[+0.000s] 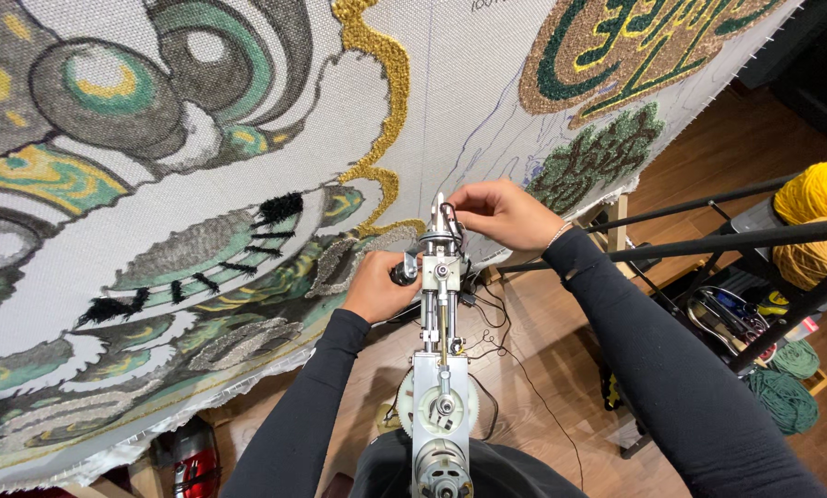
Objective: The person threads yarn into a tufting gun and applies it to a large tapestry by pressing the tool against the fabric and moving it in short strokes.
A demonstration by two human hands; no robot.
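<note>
A metal tufting gun [441,369] points up toward a large stretched white cloth [275,138] covered with green, gold, grey and black tufted patterns. My left hand [376,288] is closed around the gun's side handle. At the gun's needle tip, my right hand [501,214] pinches something thin with its fingertips, close to the cloth; what it pinches is too small to tell. Both arms wear black sleeves. Thin black cables [492,318] hang under the gun's front.
At the right, black rods [708,242] carry a yellow yarn cone [815,221]. Green yarn skeins [787,387] lie lower right. Wooden floor [542,378] lies below. A red and black object [187,456] lies under the cloth's lower edge.
</note>
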